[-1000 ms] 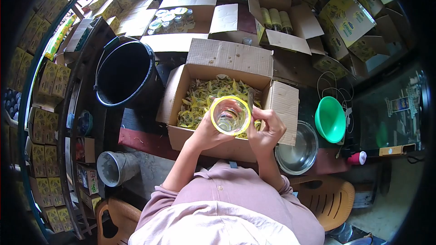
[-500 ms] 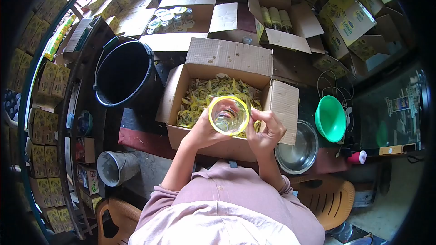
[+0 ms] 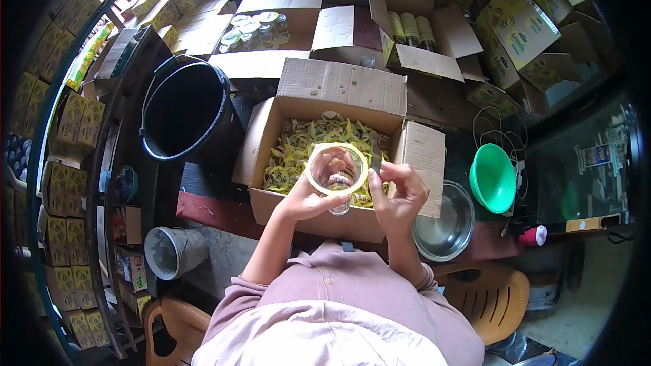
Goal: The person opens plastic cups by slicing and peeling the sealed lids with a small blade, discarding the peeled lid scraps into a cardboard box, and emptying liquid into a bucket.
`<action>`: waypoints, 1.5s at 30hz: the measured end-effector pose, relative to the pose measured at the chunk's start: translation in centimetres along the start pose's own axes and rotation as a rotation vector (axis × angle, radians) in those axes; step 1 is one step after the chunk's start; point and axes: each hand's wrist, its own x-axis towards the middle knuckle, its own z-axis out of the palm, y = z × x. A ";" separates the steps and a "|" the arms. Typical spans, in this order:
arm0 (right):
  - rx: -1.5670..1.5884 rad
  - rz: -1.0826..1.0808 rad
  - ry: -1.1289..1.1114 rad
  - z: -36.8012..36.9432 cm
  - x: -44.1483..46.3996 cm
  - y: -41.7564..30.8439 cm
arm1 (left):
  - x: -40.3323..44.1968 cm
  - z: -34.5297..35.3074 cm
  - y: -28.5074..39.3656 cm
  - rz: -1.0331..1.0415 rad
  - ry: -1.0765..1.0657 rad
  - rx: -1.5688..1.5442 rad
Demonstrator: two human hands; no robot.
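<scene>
My left hand (image 3: 306, 198) is wrapped round a clear plastic cup (image 3: 337, 168) with a pale yellow rim. The cup is tilted, its mouth toward me and its base showing below my fingers. Just right of the rim, my right hand (image 3: 399, 196) pinches a small dark, flat, blade-like piece (image 3: 376, 158) between thumb and fingers. Its exact kind is hard to make out. Under both hands stands an open cardboard box (image 3: 342, 83), holding a heap of yellow-green printed scraps (image 3: 319, 137).
A black bucket (image 3: 150, 137) stands left of the box, a grey bucket (image 3: 163, 252) lower left. A glass bowl (image 3: 444, 230) and green bowl (image 3: 494, 179) are at right. Behind are a box of cups (image 3: 281, 1) and a box of yellow cup stacks (image 3: 430, 61).
The cup has tipped, so its base now shows below the rim, and the rim looks paler. My right hand has shifted slightly right, away from the rim, with the dark piece more visible.
</scene>
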 end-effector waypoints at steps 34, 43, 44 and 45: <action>-0.200 -0.191 0.110 1.1 0.1 -0.6 | -0.1 0.2 0.3 0.062 0.012 0.305; -0.136 -0.168 0.095 0.4 -0.5 -0.9 | 0.2 0.4 0.3 0.079 0.032 0.229; -0.138 -0.178 0.089 0.4 -0.5 -0.9 | 0.0 0.4 0.4 0.055 0.032 0.214; -0.140 -0.188 0.082 0.4 -0.5 -0.9 | 0.0 0.4 0.5 0.031 0.033 0.198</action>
